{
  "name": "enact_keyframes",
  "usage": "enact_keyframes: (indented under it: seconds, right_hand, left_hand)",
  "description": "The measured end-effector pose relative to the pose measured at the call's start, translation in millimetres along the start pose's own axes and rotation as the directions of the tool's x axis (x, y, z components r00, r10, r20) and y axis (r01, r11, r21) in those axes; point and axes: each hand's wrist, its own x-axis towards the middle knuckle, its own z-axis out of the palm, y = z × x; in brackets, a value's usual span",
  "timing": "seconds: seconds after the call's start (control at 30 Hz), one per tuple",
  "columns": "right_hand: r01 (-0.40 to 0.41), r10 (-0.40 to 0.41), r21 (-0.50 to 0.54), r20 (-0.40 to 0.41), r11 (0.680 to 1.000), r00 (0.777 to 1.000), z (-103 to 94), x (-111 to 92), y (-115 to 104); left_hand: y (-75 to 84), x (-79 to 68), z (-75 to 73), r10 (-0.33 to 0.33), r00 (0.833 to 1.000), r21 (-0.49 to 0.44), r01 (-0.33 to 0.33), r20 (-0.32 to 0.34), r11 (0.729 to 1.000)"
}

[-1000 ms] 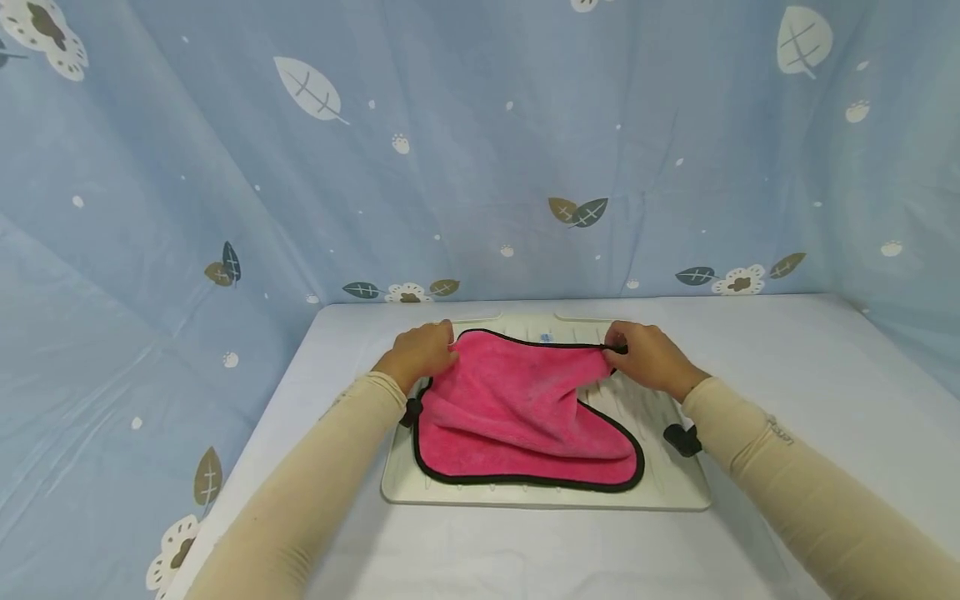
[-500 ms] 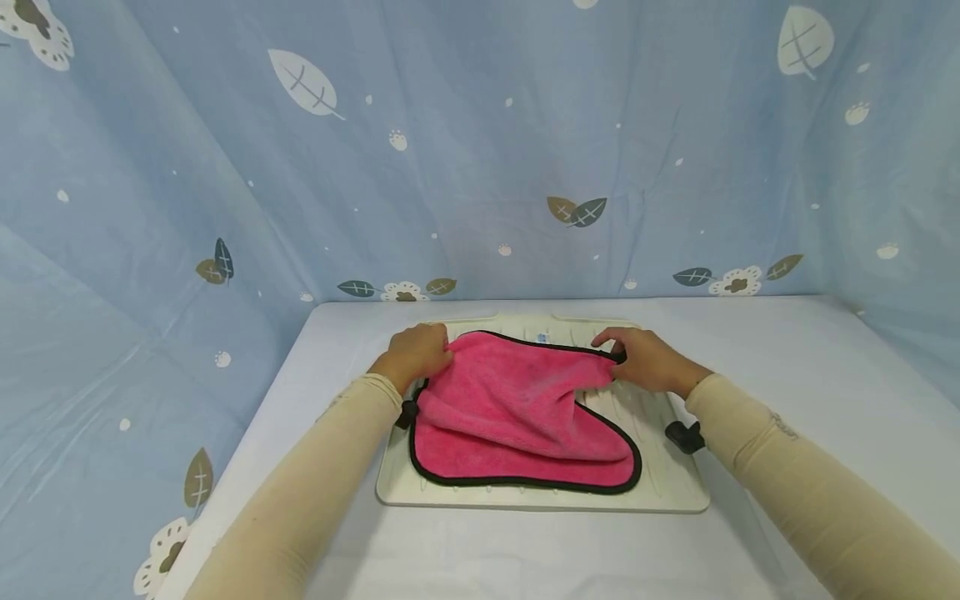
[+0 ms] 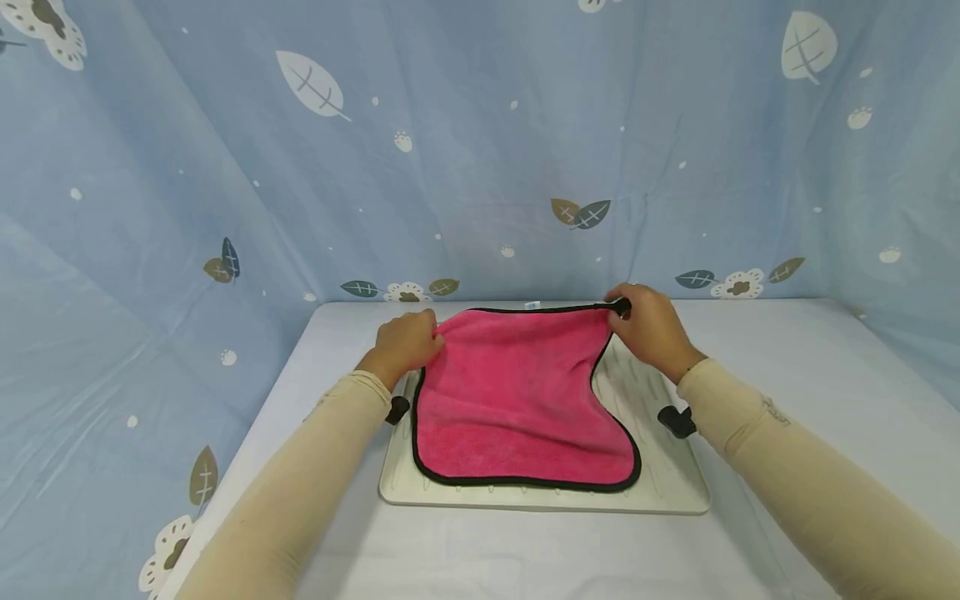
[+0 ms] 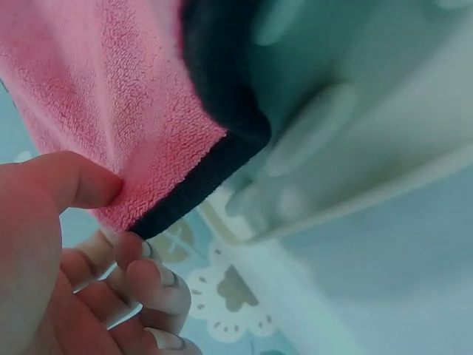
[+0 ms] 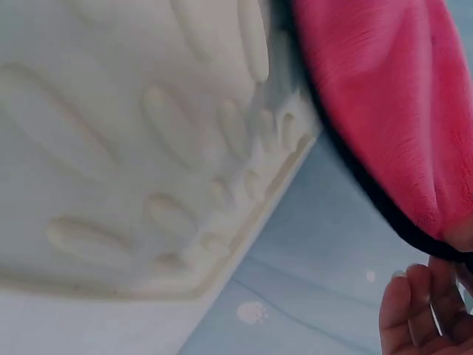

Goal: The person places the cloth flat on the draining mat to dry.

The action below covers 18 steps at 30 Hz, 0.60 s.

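Note:
A pink towel (image 3: 517,392) with black edging lies partly on a cream ridged tray (image 3: 660,475), its far edge lifted. My left hand (image 3: 407,343) pinches the towel's far left corner between thumb and fingers, seen close in the left wrist view, where the black trim (image 4: 199,185) passes the fingertips. At the far right corner my right hand (image 3: 651,327) grips the bunched edge. In the right wrist view that hand (image 5: 436,296) shows at the right border, with the towel (image 5: 384,111) hanging from it. The near edge of the towel rests flat along the tray's front.
The tray stands on a white-covered table (image 3: 795,400). Blue patterned curtain (image 3: 480,150) hangs behind and to the left. Black wrist camera mounts (image 3: 678,422) show beside the wrists. A small white tag (image 3: 532,305) sticks up from the towel's far edge.
Both hands have raised the towel's far edge, the right hand more, and pulled it away from me. Folds have smoothed out. The right fingers, looser half a second ago, have closed on the corner.

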Motion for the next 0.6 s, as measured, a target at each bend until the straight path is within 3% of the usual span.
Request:
enact_keyframes:
  seconds: [0.13, 0.4, 0.6]
  right_hand:
    - [-0.007, 0.007, 0.027, 0.008, 1.0, 1.0, 8.1, -1, 1]
    - [-0.038, 0.025, 0.055, 0.212, 0.998, 0.977, 28.1, -13, 15]
    - [-0.058, 0.042, 0.051, 0.27, 0.997, 0.962, 35.6, -15, 20]
  left_hand:
    - [-1.8, -1.5, 1.9, -0.011, 1.0, 0.0, 0.011, 0.012, 1.0]
    - [1.7, -3.1, 10.1, -0.003, 0.998, 0.003, 0.003, 0.062, 1.0]
    - [3.4, -4.5, 12.2, 0.011, 0.998, -0.014, -0.011, 0.067, 1.0]
